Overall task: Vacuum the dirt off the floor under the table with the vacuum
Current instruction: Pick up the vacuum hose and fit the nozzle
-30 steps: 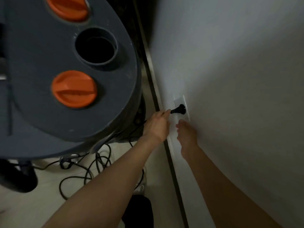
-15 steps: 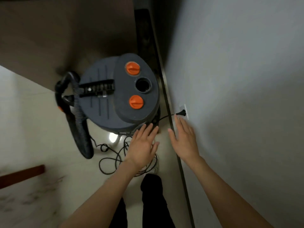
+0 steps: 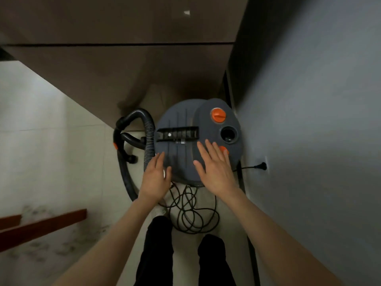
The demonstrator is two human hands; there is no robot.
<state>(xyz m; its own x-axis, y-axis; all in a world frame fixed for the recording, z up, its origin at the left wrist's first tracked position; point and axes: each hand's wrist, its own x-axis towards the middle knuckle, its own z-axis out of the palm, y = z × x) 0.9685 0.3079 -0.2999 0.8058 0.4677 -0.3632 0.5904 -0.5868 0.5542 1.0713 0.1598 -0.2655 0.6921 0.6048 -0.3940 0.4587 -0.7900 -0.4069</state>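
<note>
Head view: my right hand (image 3: 216,170) has its fingers (image 3: 208,150) spread flat and empty, hovering over the lid of the canister vacuum (image 3: 198,139), tips near the lower orange knob (image 3: 223,150), which is partly covered. Can't tell if the palm actually touches the lid. My left hand (image 3: 155,178) is also spread wide, holding nothing, at the canister's near-left edge just beside the ribbed hose (image 3: 149,139).

Outward from there: carry handle (image 3: 178,133) sits across the lid, untouched. Upper orange knob (image 3: 218,115) and the open port (image 3: 228,134) are clear of both hands. Power cord (image 3: 191,209) lies in a loose tangle on the tiled floor (image 3: 51,141) between the canister and my feet. Plug (image 3: 260,166) is seated in the wall outlet (image 3: 266,162) (so power looks sorted).

Vacuum is parked against the wall (image 3: 319,120), at the edge of the brown tabletop (image 3: 123,65).

Status, my read: setup only. Plugged in, but no switch-on visible, hose not in hand, nozzle not in view. Dusty smears (image 3: 37,250) on the floor lower left, not yet cleaned. All the actual vacuuming is left.
</note>
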